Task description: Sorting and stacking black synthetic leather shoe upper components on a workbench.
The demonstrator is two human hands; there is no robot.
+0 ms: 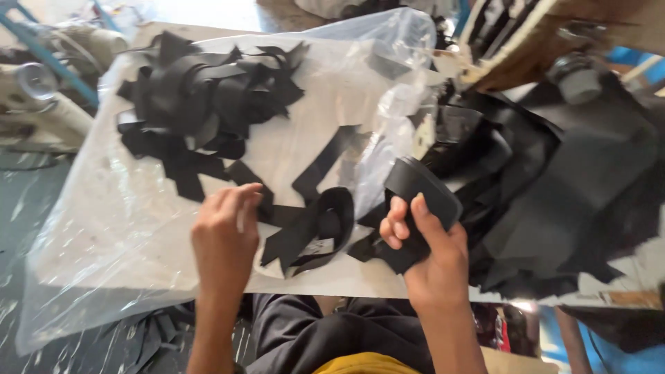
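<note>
head view: right hand [433, 256] around curled, seemingly matte black strip [421, 190]

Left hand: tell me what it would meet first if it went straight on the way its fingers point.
The left hand points up and slightly right. Its fingertips already touch a black strip on the clear plastic sheet; further on probably lies the heap of black offcuts, though depth is unclear.

Black cut strip [422, 208]: curved, bent over, held upright at table edge. Black cut pieces [305, 221]: flat, overlapping, on clear plastic sheet.
</note>
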